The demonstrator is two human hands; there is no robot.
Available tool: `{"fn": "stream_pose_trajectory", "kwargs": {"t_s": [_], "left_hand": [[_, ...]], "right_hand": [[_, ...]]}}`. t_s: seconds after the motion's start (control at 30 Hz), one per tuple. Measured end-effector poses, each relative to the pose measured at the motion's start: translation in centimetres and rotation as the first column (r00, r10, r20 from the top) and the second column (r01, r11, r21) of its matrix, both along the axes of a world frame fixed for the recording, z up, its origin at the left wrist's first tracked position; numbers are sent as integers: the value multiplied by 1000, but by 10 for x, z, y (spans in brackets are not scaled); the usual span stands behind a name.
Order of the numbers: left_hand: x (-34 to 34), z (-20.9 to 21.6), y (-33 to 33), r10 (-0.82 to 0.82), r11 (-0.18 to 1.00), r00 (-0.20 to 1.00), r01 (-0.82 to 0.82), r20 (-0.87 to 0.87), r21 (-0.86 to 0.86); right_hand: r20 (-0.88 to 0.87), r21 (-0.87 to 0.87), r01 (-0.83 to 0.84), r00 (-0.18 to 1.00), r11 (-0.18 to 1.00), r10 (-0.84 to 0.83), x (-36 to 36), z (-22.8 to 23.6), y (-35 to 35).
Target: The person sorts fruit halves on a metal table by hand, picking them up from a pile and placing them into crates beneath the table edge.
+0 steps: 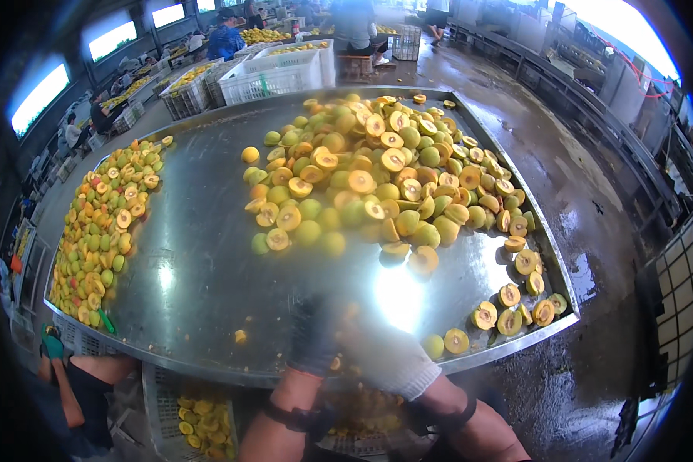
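Observation:
My left hand (313,331), in a dark glove, and my right hand (385,356), in a white knit glove, are close together over the near edge of the metal table (208,254). Motion and haze smear the fingers of both, so what lies in them, if anything, is hidden. Beyond them spreads a large heap of yellow-green stone fruit (393,160), like peaches, many cut in half with the pit or its brown hollow showing. Several fruit halves (509,322) lie along the right rim, past my right hand. A small orange piece of fruit (240,336) sits left of my left hand.
Another fruit heap (104,231) covers the table's left end, beside a green-handled tool (106,321). A co-worker's green-gloved hand (52,343) is at lower left. Under the near edge stands a crate (162,412) holding fruit. White crates (273,81) stand beyond; wet floor (570,177) lies right.

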State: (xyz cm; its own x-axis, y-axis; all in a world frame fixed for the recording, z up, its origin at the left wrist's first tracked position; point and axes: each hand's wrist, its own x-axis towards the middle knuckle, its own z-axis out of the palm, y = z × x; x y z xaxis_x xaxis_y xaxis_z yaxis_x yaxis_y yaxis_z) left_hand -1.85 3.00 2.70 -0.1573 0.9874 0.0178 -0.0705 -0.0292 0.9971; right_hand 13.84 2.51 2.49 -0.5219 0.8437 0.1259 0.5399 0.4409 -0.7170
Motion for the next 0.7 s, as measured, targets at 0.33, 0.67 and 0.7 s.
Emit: {"fn": "stream_pose_trajectory", "kwargs": {"t_s": [0.33, 0.67, 0.7], "left_hand": [[-23, -36, 7, 1, 995, 902, 41, -432, 88], [-18, -35, 8, -49, 998, 998, 50, 25, -43], [-16, -36, 7, -27, 999, 992, 30, -121, 26]], "right_hand": [[56, 123, -35, 998, 992, 28, -8, 19, -7], [-296, -356, -115, 955, 927, 5, 11, 11, 16], [-320, -350, -120, 947, 929, 2, 13, 15, 15]]}}
